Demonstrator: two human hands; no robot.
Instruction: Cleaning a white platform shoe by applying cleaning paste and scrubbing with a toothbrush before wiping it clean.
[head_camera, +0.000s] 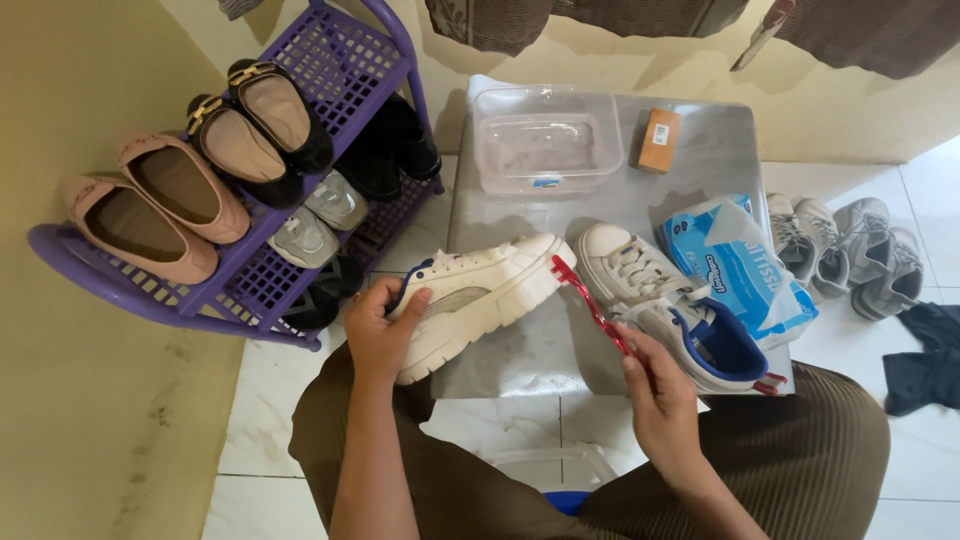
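My left hand (378, 332) grips the heel end of a white chunky-soled sneaker (480, 295), holding it tilted on its side above the grey table (700, 150). My right hand (655, 395) holds a red toothbrush (592, 305) by its handle, and the brush head touches the toe of that sneaker. The matching white sneaker with a blue lining (670, 305) lies on the table just right of the brush.
A clear plastic tub (545, 140) and a small brown block (659, 140) sit at the table's far side, with a blue tissue pack (745, 270) on the right. A purple shoe rack (250, 180) with several shoes stands left. Grey sneakers (845, 250) and dark cloth (925, 355) lie on the floor right.
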